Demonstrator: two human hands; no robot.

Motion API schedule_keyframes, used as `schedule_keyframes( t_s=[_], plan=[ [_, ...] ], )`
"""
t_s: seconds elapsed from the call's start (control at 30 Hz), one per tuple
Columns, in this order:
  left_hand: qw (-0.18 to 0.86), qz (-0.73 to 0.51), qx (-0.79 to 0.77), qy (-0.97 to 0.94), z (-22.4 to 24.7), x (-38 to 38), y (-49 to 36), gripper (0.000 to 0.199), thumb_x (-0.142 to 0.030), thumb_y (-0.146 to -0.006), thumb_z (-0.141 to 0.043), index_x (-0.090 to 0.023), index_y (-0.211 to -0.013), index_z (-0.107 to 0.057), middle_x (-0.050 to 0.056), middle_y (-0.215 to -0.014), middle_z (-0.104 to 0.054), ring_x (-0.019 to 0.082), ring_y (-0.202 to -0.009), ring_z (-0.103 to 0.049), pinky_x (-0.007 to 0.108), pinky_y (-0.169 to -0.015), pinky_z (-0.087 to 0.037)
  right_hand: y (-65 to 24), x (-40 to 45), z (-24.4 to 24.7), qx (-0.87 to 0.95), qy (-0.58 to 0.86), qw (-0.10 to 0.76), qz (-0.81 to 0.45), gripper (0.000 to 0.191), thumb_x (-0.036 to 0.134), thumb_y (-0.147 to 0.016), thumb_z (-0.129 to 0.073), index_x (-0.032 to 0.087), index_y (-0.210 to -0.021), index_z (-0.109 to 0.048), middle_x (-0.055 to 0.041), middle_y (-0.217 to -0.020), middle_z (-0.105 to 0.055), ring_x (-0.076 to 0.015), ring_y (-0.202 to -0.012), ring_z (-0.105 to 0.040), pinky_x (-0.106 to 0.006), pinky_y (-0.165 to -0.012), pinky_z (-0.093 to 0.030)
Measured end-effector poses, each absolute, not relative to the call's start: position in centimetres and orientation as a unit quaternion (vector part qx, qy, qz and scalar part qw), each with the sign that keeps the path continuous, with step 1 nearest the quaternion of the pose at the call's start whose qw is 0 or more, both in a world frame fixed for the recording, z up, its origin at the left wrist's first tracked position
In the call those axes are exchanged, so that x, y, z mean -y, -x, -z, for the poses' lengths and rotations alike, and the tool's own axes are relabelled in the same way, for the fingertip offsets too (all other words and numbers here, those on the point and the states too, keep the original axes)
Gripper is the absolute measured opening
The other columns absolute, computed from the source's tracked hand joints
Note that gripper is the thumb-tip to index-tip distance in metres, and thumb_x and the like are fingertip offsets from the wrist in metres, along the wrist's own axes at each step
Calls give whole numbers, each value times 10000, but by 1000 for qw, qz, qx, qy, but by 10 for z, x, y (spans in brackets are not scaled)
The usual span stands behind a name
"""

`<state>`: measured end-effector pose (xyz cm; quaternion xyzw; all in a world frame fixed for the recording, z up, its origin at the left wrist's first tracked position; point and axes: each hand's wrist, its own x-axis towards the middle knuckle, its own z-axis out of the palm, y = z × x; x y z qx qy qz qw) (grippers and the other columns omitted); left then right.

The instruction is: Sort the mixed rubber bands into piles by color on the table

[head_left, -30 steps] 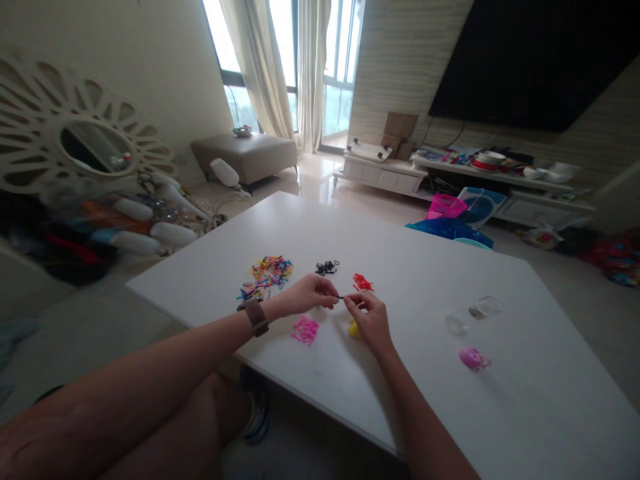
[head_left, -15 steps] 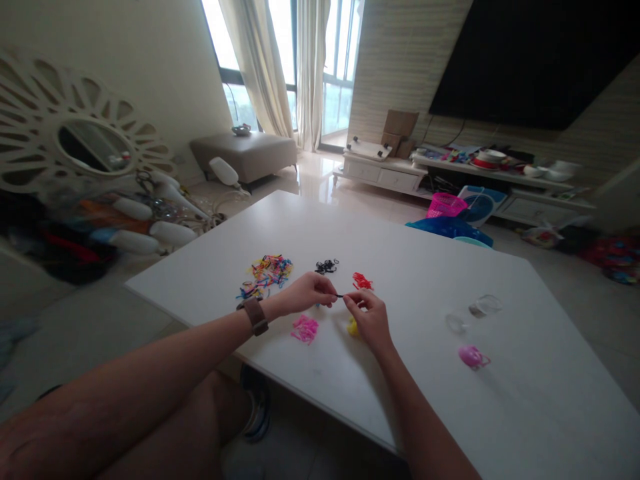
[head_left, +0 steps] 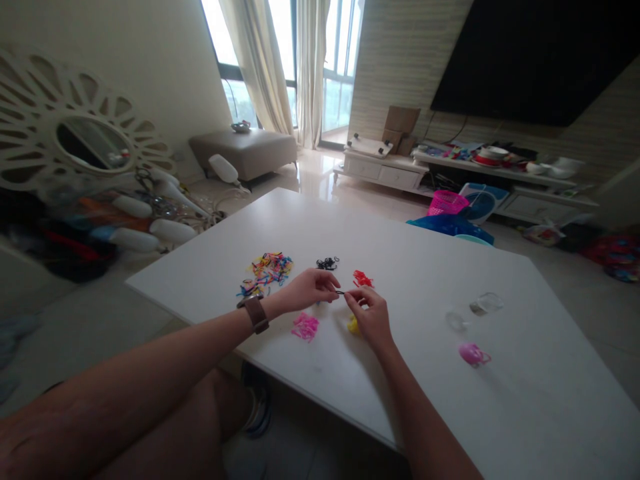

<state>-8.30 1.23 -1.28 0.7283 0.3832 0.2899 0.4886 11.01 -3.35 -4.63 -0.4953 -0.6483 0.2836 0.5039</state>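
Note:
Above the middle of the white table (head_left: pixel 425 393), my right hand (head_left: pixel 369 312) pinches one end of a small black rubber band (head_left: pixel 341 292). My left hand (head_left: pixel 316 287), with a brown-strapped watch on the wrist, has its fingertips around the band's other end, fingers slightly parted. Small piles of bands sorted by colour lie about my hands: black (head_left: pixel 327 263) behind, red (head_left: pixel 363 277) behind the right hand, pink (head_left: pixel 305 327) in front of the left. Yellow bands (head_left: pixel 353 325) are partly covered by my right hand. A larger mixed-colour pile (head_left: pixel 270 268) lies to the left.
To the right on the table are a clear container (head_left: pixel 487 303), a clear round piece (head_left: pixel 457 321) and a pink cup-like item (head_left: pixel 474 355). Beyond the table stand a pink basket (head_left: pixel 447 202), a TV cabinet (head_left: pixel 380 175) and an ottoman (head_left: pixel 245 153).
The black band looks less taut and shows more as a loop. My left fingers have parted slightly and moved up a little. The piles have not changed.

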Motion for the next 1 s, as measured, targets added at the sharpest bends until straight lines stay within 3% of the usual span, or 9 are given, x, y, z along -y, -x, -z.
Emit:
schedule_keyframes(
  t_s=[0.13, 0.3, 1.0],
  plan=[
    [336, -287, -372, -817, 2, -9, 83, 129, -259, -792, -706, -158, -870, -723, 30, -721, -670, 127, -660, -598, 225, -637, -444, -110, 33, 47, 651, 494, 499, -288, 180, 313, -856, -619, 196, -744, -696, -27, -746, -663, -163, -707, -598, -280, -621, -473],
    [280, -275, -349, -851, -6, -7, 81, 81, -204, -828, -658, -162, -798, -721, 24, -701, -651, 119, -652, -575, 221, -637, -419, -111, 33, 48, 652, 495, 498, -286, 173, 304, -850, -626, 192, -739, -697, -26, -748, -661, -162, -711, -598, -277, -621, -468],
    [453, -312, -384, -742, 3, -11, 79, 128, -249, -762, -709, -122, -768, -718, 49, -698, -702, 137, -656, -624, 220, -606, -465, -109, 34, 46, 646, 498, 505, -282, 171, 289, -842, -620, 196, -710, -675, -22, -732, -651, -160, -693, -592, -274, -614, -473]
  ],
)
